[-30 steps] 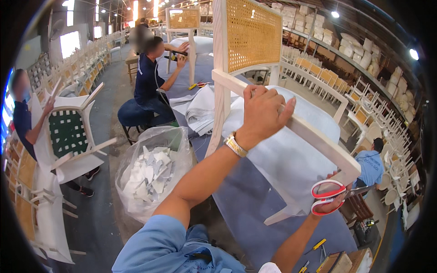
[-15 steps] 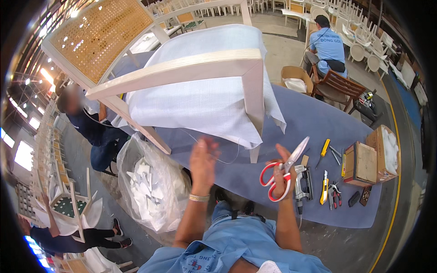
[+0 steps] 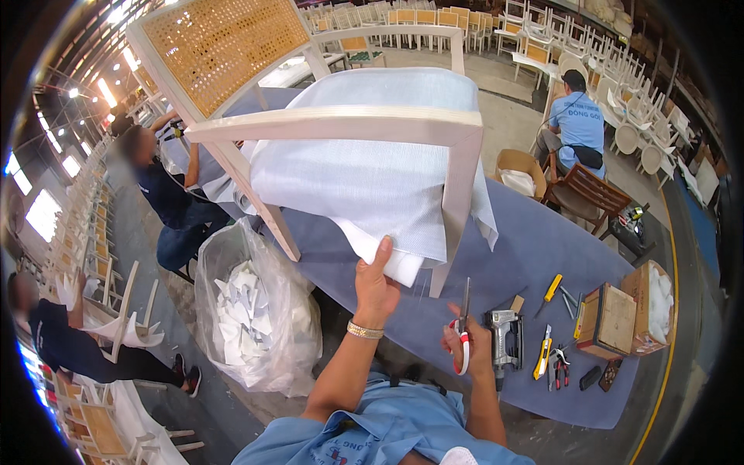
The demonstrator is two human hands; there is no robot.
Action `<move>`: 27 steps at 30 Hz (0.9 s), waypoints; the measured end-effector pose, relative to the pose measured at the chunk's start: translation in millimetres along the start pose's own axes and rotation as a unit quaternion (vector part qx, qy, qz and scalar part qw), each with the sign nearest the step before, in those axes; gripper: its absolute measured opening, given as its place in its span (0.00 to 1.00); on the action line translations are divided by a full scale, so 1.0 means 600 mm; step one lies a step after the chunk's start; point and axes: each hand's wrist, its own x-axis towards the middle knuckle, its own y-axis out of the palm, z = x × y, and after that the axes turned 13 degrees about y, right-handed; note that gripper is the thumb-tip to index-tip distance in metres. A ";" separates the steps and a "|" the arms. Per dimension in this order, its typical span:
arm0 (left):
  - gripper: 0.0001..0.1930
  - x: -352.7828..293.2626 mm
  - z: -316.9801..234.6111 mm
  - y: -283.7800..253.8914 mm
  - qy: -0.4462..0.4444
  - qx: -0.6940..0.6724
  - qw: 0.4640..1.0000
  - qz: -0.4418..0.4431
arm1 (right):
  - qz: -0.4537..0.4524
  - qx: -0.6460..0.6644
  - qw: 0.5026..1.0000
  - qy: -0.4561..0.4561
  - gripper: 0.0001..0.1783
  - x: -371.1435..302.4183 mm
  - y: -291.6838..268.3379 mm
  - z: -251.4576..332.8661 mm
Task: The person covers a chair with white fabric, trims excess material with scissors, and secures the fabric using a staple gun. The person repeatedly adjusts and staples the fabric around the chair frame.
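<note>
A pale wooden armchair [image 3: 325,124] with a woven cane back [image 3: 226,48] stands on the table. White fabric [image 3: 341,182] covers its seat and hangs over the front edge. My left hand [image 3: 377,288] grips the loose lower edge of this fabric, thumb on top, and turns up its white underside near the front leg. In my right hand [image 3: 477,347] are red-and-white handled scissors [image 3: 463,341], fingers around the handles. Their blades point upward, apart from the fabric and to the right of the chair leg.
On the blue-grey table [image 3: 527,221] lie a staple gun [image 3: 505,341], a yellow utility knife [image 3: 542,353], pliers [image 3: 559,368] and a yellow-handled screwdriver [image 3: 552,288]. A wooden box [image 3: 608,319] stands at right. A clear bag [image 3: 298,349] of white scraps is at left. Co-workers are around.
My left hand has moved up and right and taken hold of the fabric edge, lifting it. The scissors have turned from slanting right to upright. The view has shifted slightly.
</note>
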 end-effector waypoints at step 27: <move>0.18 0.015 0.050 0.045 -0.104 -0.003 0.992 0.075 | 0.111 0.206 0.971 0.039 0.36 0.011 0.033 0.006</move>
